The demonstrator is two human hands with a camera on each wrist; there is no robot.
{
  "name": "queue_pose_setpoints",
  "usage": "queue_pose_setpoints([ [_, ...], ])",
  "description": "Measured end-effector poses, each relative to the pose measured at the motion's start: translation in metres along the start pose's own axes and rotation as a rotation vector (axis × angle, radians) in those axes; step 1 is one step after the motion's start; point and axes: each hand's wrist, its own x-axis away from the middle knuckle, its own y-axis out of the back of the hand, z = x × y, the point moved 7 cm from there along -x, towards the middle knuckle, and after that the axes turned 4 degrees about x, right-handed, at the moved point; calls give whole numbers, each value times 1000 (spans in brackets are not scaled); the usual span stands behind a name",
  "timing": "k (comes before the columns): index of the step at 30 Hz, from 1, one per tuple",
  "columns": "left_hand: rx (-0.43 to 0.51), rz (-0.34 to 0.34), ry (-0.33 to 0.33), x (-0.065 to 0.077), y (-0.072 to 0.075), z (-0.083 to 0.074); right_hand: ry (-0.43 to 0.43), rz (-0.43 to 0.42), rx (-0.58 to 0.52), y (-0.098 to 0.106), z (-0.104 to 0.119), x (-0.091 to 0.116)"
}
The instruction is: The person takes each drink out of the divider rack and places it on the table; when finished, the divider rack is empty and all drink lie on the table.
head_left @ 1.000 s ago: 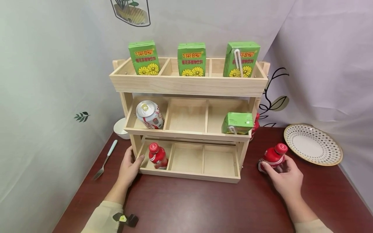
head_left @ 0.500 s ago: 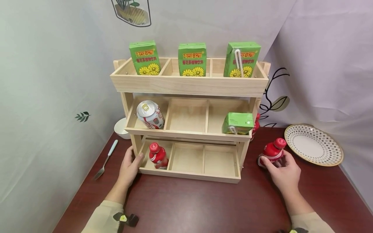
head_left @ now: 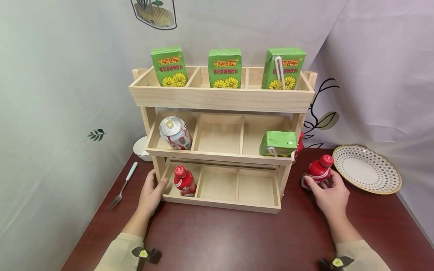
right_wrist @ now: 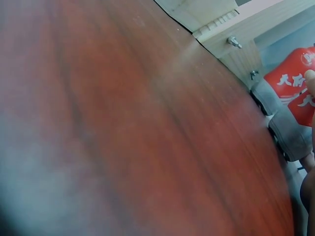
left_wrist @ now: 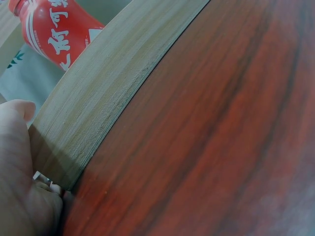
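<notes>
My left hand (head_left: 150, 191) grips the lower left corner of a three-tier wooden shelf (head_left: 220, 98), its thumb on the side edge. Near that thumb a red-capped bottle (head_left: 184, 181) stands in the bottom left compartment; its white lettering shows in the left wrist view. To the right of the shelf, my right hand (head_left: 331, 194) holds a second red bottle (head_left: 318, 170) between thumb and fingers, upright and close to the table. Another red bottle (head_left: 298, 147) is partly hidden behind the shelf's right post. In the right wrist view the held bottle (right_wrist: 294, 125) overlaps that one.
Green drink cartons (head_left: 225, 68) stand along the top tier. The middle tier has a silver can (head_left: 175, 132) at left and a green carton (head_left: 278, 143) lying at right. A dotted plate (head_left: 364, 169) is at right; a white bowl (head_left: 140, 148) and fork (head_left: 124, 184) are at left.
My right hand and its bottle have moved slightly away from me, toward the back of the table. The left hand keeps its place on the shelf corner.
</notes>
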Motion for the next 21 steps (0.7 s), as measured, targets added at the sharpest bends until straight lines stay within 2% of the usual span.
queue_pose_setpoints([
  [13,-28,-5,2,1,1,0,-61,6,28,-19,-8,-24],
  [21,-12,2,-3,0,0,0,-94,3,59,-30,-13,-36],
])
